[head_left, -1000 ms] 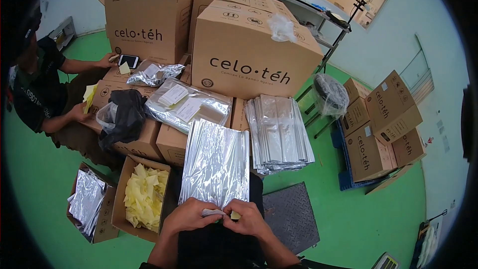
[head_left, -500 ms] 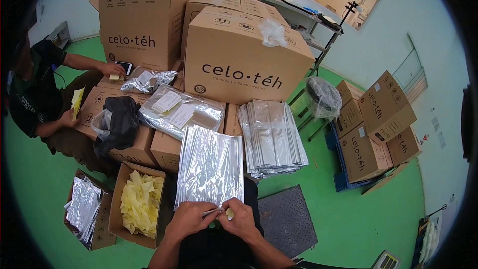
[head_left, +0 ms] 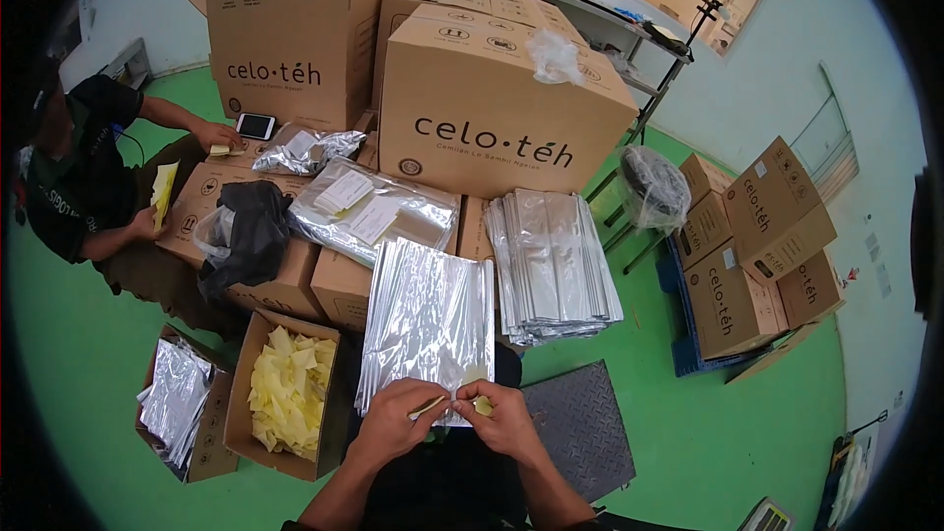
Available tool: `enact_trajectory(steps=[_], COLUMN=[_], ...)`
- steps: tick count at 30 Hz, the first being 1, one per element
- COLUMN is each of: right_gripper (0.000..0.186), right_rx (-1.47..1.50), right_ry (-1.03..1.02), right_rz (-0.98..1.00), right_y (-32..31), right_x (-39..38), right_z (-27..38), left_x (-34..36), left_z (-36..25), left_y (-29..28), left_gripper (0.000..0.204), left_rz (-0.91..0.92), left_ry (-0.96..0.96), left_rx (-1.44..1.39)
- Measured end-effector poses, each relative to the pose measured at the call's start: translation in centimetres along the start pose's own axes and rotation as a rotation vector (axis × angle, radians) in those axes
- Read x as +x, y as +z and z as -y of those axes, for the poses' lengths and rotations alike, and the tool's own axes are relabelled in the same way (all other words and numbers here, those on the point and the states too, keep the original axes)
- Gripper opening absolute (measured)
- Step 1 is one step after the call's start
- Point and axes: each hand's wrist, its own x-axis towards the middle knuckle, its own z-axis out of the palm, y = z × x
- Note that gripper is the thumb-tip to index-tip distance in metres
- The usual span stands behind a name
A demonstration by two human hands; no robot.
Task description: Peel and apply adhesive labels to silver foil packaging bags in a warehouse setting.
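Work area, seen from above: green floor (head_left: 88,364) bounded by pale walls (head_left: 787,79), crowded with brown cardboard cartons. Foreground: left hand (head_left: 398,423) and right hand (head_left: 501,420) brought together at the near edge of a silver foil pouch (head_left: 430,320), fingers pinched on its lower rim; a small yellow piece shows at the right fingertips, and a thin pale strip runs between the two hands. The pouch lies flat, topmost on a pile of like pouches, resting on low cartons directly ahead of the person. Just right of it: a fanned stack of silver pouches (head_left: 553,265). Behind: a large printed carton (head_left: 492,103) and a taller carton (head_left: 295,34). Left of the hands: an open box of yellow sheets (head_left: 287,395), and beside it a box of silver pouches (head_left: 179,401). Near right: a dark checker-plate platform (head_left: 580,425) on the floor. Far right: stacked cartons on a blue pallet (head_left: 688,334). Far left: a seated co-worker (head_left: 84,177) holding a yellow sheet, with a phone (head_left: 256,125) on a carton nearby.
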Motion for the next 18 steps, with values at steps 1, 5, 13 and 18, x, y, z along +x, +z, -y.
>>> enact_trajectory(steps=[1,5,13,18], right_gripper=[0.018,0.016,0.008,0.004], right_rx=[0.008,0.135,1.166,1.261], right_ry=[0.004,0.005,0.024,-0.001], right_rz=[0.006,-0.004,-0.445,-0.415], right_y=[0.1,0.2,-1.3,-3.7], right_x=[0.0,-0.3,0.8,1.2], right_z=[-0.1,-1.1,-3.9,-3.3], left_x=[-0.1,0.1,-0.7,-0.4], left_z=[0.2,-0.1,1.8,3.1], left_y=[-0.1,-0.3,0.4,-1.0], left_gripper=[0.015,0.011,0.011,0.016], left_rz=[0.003,0.031,-0.499,-0.549], left_ry=[0.021,0.006,-0.553,-0.418], left_rx=[-0.001,-0.131,-1.208,-1.081])
